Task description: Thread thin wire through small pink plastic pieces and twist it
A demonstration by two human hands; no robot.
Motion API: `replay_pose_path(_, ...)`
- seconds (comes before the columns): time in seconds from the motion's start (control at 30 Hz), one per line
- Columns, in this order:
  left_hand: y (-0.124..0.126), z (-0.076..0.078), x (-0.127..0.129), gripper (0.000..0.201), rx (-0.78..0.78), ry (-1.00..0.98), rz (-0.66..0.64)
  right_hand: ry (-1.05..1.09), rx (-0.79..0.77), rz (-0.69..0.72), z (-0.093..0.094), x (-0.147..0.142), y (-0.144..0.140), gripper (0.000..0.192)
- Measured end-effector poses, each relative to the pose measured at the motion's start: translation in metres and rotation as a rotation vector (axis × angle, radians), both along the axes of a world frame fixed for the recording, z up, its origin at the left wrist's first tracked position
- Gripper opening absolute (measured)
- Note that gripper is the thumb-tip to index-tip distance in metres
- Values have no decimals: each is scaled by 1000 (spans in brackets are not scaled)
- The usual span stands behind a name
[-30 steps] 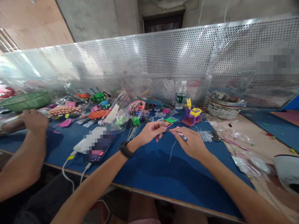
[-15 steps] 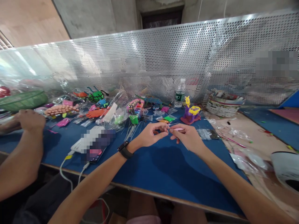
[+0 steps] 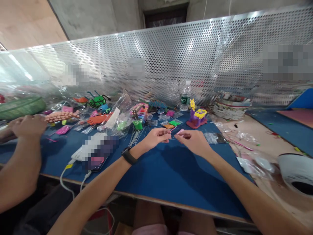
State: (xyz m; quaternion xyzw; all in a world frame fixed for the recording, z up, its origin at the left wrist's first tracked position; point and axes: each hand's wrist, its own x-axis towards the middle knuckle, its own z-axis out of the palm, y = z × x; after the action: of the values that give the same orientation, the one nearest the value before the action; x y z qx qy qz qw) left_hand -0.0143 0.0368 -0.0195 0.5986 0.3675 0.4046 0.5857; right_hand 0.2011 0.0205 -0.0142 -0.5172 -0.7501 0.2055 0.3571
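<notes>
Over the blue tabletop, my left hand (image 3: 158,137) is closed in a pinch on a thin pale wire that spans the narrow gap between my hands. My right hand (image 3: 194,141) pinches a small pink piece (image 3: 180,131) between thumb and forefinger; its material cannot be made out. Whether the wire runs into the pink piece is hidden by my fingers. Just beyond my hands lie small orange and green packets (image 3: 174,122). A purple and yellow clay figure (image 3: 197,117) stands behind my right hand. Several loose wires (image 3: 134,137) lie left of my left hand.
Left, a co-worker's hands (image 3: 28,125) rest near clay animals and a green basket (image 3: 22,107). A power bank (image 3: 80,151) and phone (image 3: 101,163) trail cables. A water bottle (image 3: 185,96), a paper-wrapped bowl (image 3: 231,107) and a white tub (image 3: 295,169) stand farther off.
My hands have moved slightly apart, and more of the wire shows between them. The whole view has shifted a little, so things sit slightly farther left and higher.
</notes>
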Motion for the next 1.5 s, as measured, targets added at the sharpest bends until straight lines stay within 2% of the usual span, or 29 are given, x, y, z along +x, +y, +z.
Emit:
replay_pose_path(0.1,2,2,-1,33,-140,-112,37,-118,378,-62,1,-1,-4,32)
replay_pose_path(0.17,1,4,-1,30,-197,-186,41,-136,581,-9,0,-3,-5,27)
replay_pose_path(0.23,-1,7,0,29,-237,-247,34,-164,726,96,-2,-5,-4,20)
replay_pose_path(0.33,-5,11,2,29,-257,-305,35,-242,821,170,-4,-8,-2,21)
replay_pose_path(0.47,-8,13,4,27,-184,-272,38,-328,790,104,-7,-11,-1,19)
replay_pose_path(0.63,-5,9,2,28,-62,-146,45,-339,506,165,-11,-15,-2,16)
replay_pose_path(0.8,-5,8,2,29,63,8,29,-89,94,333,-7,-17,-5,20)
replay_pose_path(0.9,-4,8,2,29,61,27,30,35,15,329,-3,-16,-8,21)
replay_pose_path(1.0,-3,7,2,29,-35,-38,45,-38,172,281,-3,-16,-10,19)
replay_pose_path(1.1,-4,7,2,29,-143,-146,49,-182,464,129,-6,-19,-10,14)
replay_pose_path(1.23,-5,9,3,26,-170,-290,37,-254,757,-59,-6,-22,-12,8)
replay_pose_path(1.33,-6,11,4,23,-198,-335,30,-303,851,-107,-5,-23,-14,10)
replay_pose_path(1.5,-8,12,4,17,-266,-369,8,-333,842,-109,-5,-19,-12,13)
